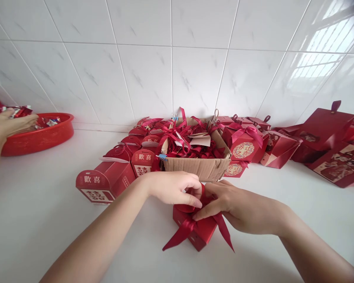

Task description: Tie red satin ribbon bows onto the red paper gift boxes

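A small red gift box rests on the white counter in front of me, with a dark red ribbon tied across its top. Two pointed ribbon tails spread out toward me, one to each side. My left hand curls over the far side of the box, its fingers and thumb closed on a part of the ribbon. From the right, my right hand presses its thumb onto the ribbon by the knot, its other fingers bent behind it. Both hands partly cover the bow and the box top.
Behind the box stands a cardboard box full of red ribbons, with clips on its rim. Red gift boxes line its left side, more boxes its right. Far left, another person's hand holds wrapped sweets over a red basin.
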`<state>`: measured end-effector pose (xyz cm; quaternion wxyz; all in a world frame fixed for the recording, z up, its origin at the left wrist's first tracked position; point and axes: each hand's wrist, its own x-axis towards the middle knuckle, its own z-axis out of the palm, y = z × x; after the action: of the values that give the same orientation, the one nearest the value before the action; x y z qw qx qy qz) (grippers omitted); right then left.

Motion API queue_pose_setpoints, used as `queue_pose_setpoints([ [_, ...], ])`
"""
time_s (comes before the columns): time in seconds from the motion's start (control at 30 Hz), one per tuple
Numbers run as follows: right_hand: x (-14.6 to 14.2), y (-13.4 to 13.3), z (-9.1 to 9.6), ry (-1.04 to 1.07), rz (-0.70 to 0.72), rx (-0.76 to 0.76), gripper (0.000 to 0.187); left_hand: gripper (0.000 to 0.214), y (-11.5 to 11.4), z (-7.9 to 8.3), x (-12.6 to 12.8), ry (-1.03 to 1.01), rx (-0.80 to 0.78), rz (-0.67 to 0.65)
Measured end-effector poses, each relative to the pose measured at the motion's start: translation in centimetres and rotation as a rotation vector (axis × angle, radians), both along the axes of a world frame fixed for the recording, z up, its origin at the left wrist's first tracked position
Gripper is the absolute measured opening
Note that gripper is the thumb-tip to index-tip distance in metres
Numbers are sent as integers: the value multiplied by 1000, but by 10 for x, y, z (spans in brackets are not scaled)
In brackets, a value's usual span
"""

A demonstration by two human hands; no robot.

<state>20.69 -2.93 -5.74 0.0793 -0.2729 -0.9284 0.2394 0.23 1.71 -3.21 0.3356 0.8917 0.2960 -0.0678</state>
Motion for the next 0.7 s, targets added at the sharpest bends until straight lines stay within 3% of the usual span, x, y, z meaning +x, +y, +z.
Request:
queue_pose_setpoints([
  [0.4, 5, 1, -4, 1, 8, 23, 61, 28, 4, -2, -6, -36, 81, 64],
  [0.53, 4, 1, -2, -20, 3, 19, 63, 14, 5, 0, -10, -121, 14, -18],
  [0.7, 3, 0, 0, -33, -19, -18, 59, 12, 9, -5, -8, -229, -69, -116],
])
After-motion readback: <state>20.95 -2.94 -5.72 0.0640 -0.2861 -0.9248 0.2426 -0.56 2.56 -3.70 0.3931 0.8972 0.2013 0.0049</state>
